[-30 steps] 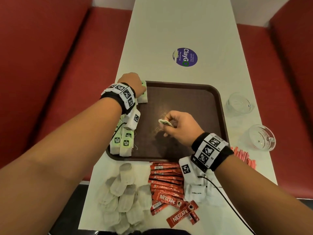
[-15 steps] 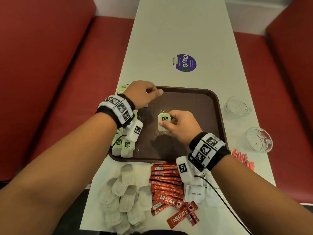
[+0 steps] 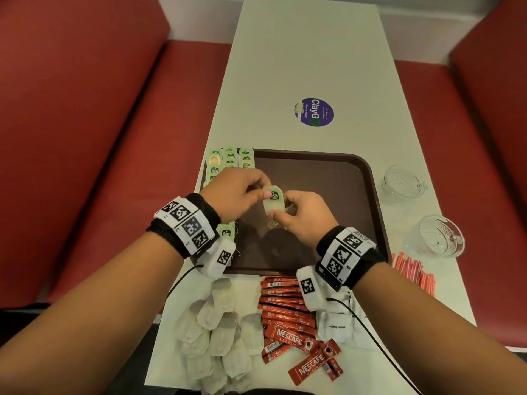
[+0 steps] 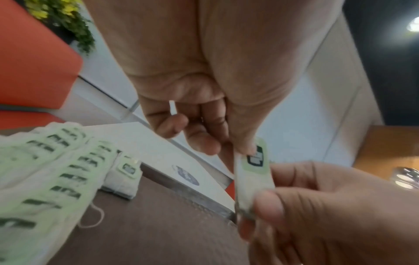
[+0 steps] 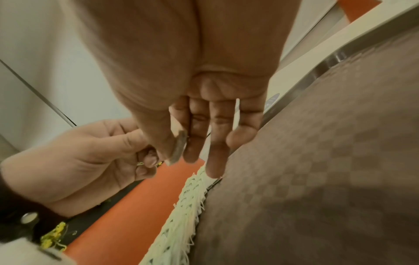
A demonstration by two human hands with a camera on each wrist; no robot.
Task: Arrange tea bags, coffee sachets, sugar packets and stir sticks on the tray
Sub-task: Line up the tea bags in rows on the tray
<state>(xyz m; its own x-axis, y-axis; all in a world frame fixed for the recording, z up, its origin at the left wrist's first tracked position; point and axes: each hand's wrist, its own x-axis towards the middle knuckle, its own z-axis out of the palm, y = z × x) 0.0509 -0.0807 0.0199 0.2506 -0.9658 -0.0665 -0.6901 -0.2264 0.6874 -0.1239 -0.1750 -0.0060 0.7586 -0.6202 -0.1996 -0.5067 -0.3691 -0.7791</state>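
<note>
Red bench seats flank a long pale table (image 3: 285,67), and the brown tray (image 3: 373,195) is our landmark at its middle. Along the tray's left edge, green-tagged tea bags (image 3: 229,158) lie overlapped in three rows, too crowded to count, their print unreadable. Over the tray's left half, the left hand (image 3: 233,192) pinches the top of one tea bag (image 3: 274,202) at its green tag, thumb against forefinger, the other fingers curled. The right hand (image 3: 302,215) pinches that bag's bottom end, the remaining fingers fairly straight; the bag hangs lifted between both hands, clear of the tray floor. Near of the tray, an untagged pile of pale tea bags (image 3: 216,337) sits at the left, then red coffee sachets (image 3: 288,309) reading "NESCAFE CLASSIC", uncounted, then white sugar packets (image 3: 339,323) with print too small to read. Beyond the tray, a purple sticker (image 3: 313,112) says "ClayGo". Right of the tray stand two clear glass cups (image 3: 433,238), with red stir sticks (image 3: 413,272) heaped beside the near one.
</note>
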